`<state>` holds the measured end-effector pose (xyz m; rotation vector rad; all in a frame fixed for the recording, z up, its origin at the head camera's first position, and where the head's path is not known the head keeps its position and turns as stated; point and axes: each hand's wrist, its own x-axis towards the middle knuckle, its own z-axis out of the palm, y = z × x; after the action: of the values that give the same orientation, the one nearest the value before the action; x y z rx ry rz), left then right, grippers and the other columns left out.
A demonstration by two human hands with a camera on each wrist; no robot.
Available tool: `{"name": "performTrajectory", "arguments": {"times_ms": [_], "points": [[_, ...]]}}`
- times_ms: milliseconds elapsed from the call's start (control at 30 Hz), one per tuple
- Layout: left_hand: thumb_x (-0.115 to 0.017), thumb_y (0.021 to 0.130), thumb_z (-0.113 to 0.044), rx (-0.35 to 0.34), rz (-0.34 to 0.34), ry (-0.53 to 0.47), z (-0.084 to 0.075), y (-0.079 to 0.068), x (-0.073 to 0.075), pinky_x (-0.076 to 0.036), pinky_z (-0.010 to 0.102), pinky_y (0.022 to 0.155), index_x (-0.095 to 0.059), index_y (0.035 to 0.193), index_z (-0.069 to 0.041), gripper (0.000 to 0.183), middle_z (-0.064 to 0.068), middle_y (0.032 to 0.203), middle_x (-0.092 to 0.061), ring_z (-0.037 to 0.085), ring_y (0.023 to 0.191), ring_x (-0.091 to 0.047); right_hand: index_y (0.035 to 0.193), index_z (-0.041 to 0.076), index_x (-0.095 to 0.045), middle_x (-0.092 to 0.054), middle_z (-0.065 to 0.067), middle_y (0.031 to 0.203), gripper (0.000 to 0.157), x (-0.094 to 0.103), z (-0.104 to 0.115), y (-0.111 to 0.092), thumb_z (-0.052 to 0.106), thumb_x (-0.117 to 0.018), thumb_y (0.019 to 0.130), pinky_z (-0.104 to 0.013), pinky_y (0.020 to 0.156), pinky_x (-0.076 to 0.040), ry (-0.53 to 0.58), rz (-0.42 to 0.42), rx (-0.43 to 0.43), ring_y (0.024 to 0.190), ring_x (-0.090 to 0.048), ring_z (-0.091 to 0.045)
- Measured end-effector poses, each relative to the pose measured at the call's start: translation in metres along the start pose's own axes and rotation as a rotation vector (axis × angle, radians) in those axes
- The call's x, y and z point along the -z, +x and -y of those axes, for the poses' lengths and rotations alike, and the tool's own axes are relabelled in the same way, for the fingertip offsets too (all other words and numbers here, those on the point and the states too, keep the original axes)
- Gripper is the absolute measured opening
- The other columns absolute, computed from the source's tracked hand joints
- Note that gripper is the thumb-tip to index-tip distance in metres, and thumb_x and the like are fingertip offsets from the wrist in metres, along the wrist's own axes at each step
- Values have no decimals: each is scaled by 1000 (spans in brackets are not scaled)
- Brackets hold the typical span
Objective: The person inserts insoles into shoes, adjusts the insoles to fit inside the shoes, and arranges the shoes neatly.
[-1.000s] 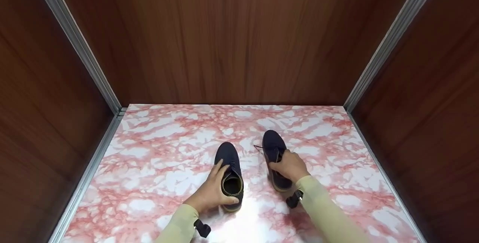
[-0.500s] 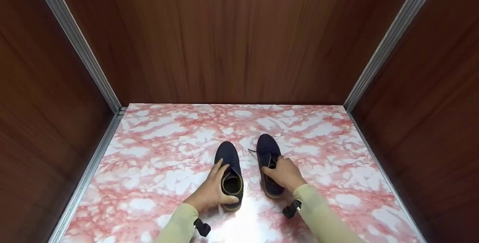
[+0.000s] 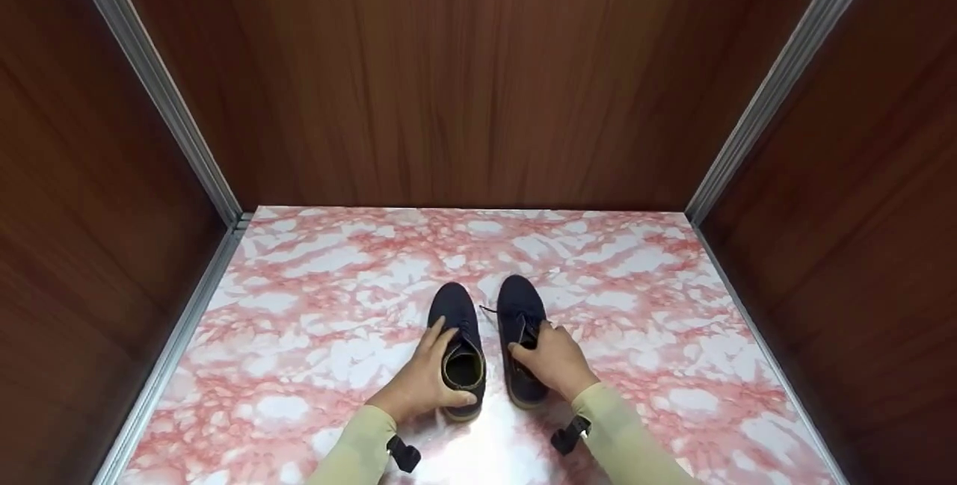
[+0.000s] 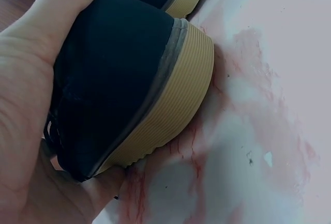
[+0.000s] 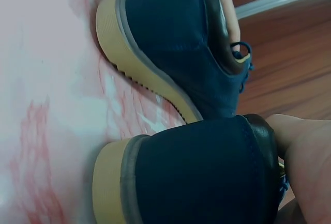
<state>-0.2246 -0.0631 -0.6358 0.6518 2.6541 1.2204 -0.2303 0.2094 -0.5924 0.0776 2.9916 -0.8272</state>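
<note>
Two navy lace-up shoes with tan soles stand side by side on the surface, toes pointing away from me. Round the left shoe (image 3: 452, 309) my left hand (image 3: 426, 382) has its thumb at the heel and its fingers along the outer side near the laces. My right hand (image 3: 555, 359) grips the right shoe (image 3: 519, 298) by the sides of its opening, covering part of it. A narrow gap lies between the shoes, and a loose lace (image 3: 487, 309) sticks out into it. In the left wrist view the ribbed heel sole (image 4: 191, 79) rests on the surface.
The red-and-white marbled surface (image 3: 299, 306) spreads around both shoes. Brown wood-grain panels, including the back wall (image 3: 463, 81), enclose it on three sides. Grey metal rails (image 3: 161, 89) run up the corners and along the side edges.
My right hand has brought the right shoe leftward and slightly toward me, closer to the left shoe. My left hand and its shoe have stayed in place.
</note>
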Motion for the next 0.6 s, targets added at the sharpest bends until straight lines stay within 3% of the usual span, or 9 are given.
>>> {"name": "performTrajectory", "arguments": {"times_ms": [600], "points": [[-97,73,-59,-5,8,-4,0,4,-1,-39,67,127,-32,171,-8,128,22,184,-10,59,166,-16,135,-11,-62,-70,-28,115,76,-12,19,-12,49,-81,93,-57,98,-59,25,-10,23,104,-73,-41]]}}
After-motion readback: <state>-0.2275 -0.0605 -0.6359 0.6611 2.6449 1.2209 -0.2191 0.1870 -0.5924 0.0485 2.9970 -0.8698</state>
